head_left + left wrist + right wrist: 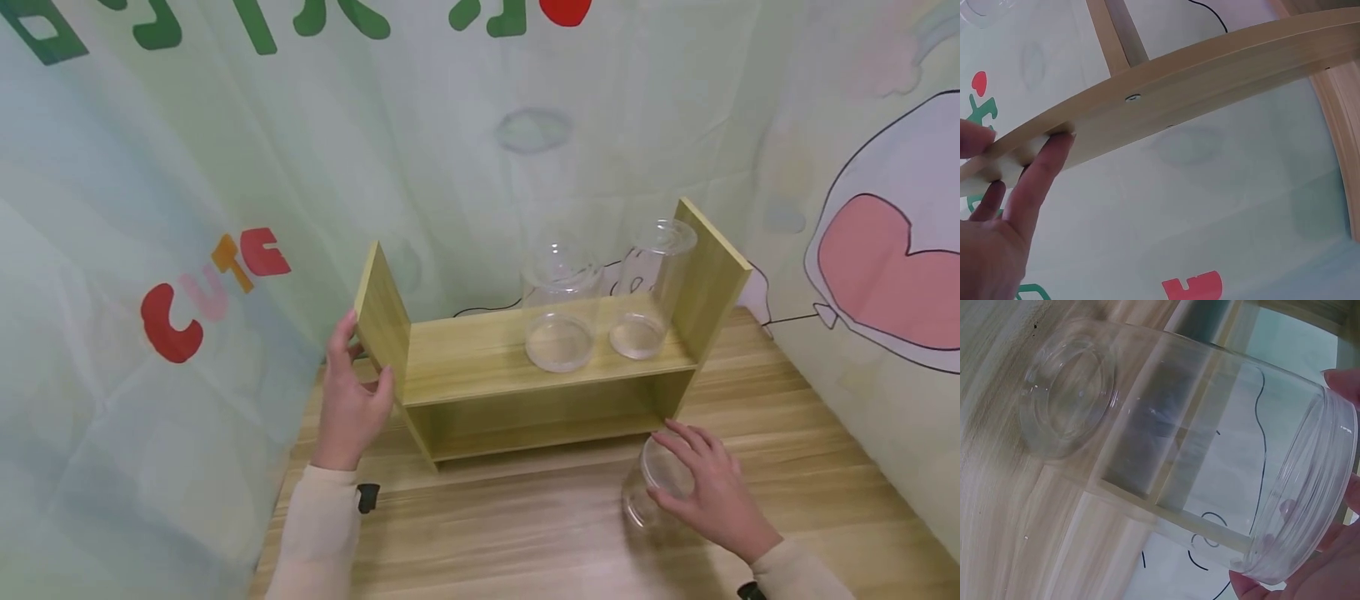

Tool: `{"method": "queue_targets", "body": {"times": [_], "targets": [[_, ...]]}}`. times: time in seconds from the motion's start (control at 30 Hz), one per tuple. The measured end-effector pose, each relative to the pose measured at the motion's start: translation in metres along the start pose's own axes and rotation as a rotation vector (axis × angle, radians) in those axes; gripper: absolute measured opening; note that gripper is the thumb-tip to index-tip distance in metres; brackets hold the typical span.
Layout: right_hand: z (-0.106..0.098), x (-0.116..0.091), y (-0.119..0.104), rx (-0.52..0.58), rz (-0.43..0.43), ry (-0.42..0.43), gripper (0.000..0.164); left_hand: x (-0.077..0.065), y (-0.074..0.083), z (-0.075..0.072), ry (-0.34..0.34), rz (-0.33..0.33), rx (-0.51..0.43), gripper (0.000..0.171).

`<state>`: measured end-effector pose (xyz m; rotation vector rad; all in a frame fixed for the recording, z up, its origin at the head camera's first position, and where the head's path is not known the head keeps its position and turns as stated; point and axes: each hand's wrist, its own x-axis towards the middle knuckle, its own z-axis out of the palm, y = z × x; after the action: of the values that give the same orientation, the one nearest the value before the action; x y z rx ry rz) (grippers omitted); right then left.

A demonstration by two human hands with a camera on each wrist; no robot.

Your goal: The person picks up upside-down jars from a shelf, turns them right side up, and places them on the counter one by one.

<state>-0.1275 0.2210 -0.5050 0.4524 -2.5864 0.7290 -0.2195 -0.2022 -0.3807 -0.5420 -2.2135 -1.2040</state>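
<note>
A two-level wooden shelf (480,354) stands on the table. My left hand (354,408) grips the front edge of its left side panel (1185,78), fingers on the outer face and thumb at the edge. My right hand (708,483) holds a clear jar (1147,425) by its wide top end (1310,487), fingers and thumb spread round the rim. This jar is in front of the shelf's right end, its thick round base close over the tabletop. On the upper board are two more clear jars, a wider one (558,352) and a narrower one (636,342) near the right panel.
The wood-grain table (510,533) spreads in front of the shelf and to its right. Printed cloth walls (450,167) enclose it at the back and sides. The shelf's right side panel (712,283) rises above the upper board beside the narrower jar.
</note>
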Motion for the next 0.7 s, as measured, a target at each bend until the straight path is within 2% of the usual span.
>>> {"method": "queue_targets", "body": {"times": [0.2, 0.4, 0.6, 0.63, 0.7], "targets": [[-0.001, 0.000, 0.001, -0.003, -0.007, -0.024, 0.066, -0.001, 0.001, 0.000, -0.008, -0.017, -0.018, 0.082], [0.002, 0.000, 0.002, -0.006, -0.016, -0.025, 0.065, -0.001, 0.000, -0.002, 0.011, -0.007, 0.011, 0.082], [0.001, -0.001, 0.001, -0.008, -0.026, -0.019, 0.065, 0.001, 0.029, -0.004, 0.008, -0.017, 0.029, 0.077], [0.001, -0.001, 0.002, -0.004, -0.030, -0.017, 0.065, 0.001, 0.031, -0.003, 0.006, -0.022, 0.031, 0.076], [0.000, 0.000, 0.002, 0.004, -0.042, -0.009, 0.066, 0.001, 0.023, -0.002, 0.003, -0.025, 0.028, 0.078]]}}
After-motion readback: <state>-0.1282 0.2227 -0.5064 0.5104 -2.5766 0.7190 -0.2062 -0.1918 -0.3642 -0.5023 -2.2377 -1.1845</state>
